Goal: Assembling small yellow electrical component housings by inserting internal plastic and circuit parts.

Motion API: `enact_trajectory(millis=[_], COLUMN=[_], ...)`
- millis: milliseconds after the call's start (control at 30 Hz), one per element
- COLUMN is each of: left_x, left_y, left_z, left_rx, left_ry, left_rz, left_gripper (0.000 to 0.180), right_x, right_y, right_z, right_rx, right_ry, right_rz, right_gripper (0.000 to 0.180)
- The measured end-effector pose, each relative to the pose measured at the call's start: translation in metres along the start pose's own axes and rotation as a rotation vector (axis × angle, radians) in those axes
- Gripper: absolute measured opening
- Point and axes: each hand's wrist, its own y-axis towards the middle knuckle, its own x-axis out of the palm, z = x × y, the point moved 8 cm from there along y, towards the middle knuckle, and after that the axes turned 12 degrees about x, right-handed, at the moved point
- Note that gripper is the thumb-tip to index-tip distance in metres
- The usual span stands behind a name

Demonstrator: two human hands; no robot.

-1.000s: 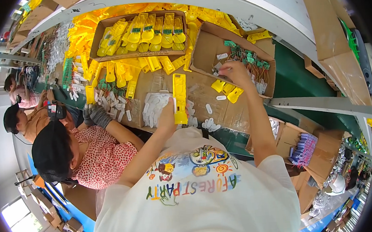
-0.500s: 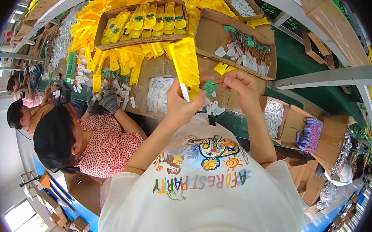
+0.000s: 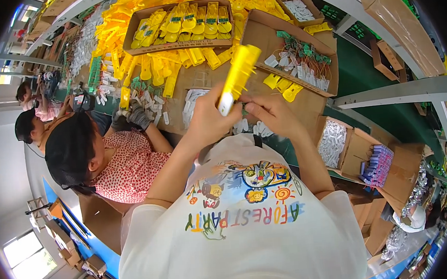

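Note:
My left hand (image 3: pixel 207 114) is closed round a yellow plastic housing (image 3: pixel 242 72), which tilts up to the right and has a white piece (image 3: pixel 225 104) at its lower end. Close against it, my right hand (image 3: pixel 272 113) pinches at a small green circuit board (image 3: pixel 244 106). Fingers cover most of the board, and its wires are hidden. On the bench beyond my right hand lie a few yellow housings (image 3: pixel 283 85). White plastic pieces (image 3: pixel 262 130) are scattered just below my hands, and a pile of them (image 3: pixel 192 103) sits left of my left hand.
A carton (image 3: pixel 133 48) of yellow housings stands before a large yellow heap (image 3: pixel 117 22). To its right, another carton (image 3: pixel 329 91) holds wired circuit boards. A box of white pieces (image 3: pixel 332 137) is at right. A gloved co-worker (image 3: pixel 126 162) works at my left; a metal post (image 3: pixel 391 95) crosses the right.
The yellow housing has turned edge-on and tilted right. My right hand has come left and down against my left hand, and the circuit board is now mostly covered. The view has shifted slightly.

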Motion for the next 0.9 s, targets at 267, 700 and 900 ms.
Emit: enact_trajectory(millis=[267, 700, 900], left_x=[0.011, 0.011, 0.03], left_y=[-0.008, -0.012, -0.002], left_z=[-0.018, -0.018, -0.04], left_rx=[-0.061, 0.049, -0.072], left_ry=[-0.553, -0.305, -1.384], left_rz=[0.346, 0.525, 0.275], left_gripper=[0.041, 0.037, 0.043], right_x=[-0.013, -0.007, -0.008], right_y=[-0.012, -0.013, -0.034], right_z=[-0.009, 0.003, -0.056], right_rx=[-0.218, -0.151, -0.354], right_ry=[-0.022, -0.103, -0.316], right_rz=[0.253, 0.564, 0.707], right_gripper=[0.025, 0.025, 0.017])
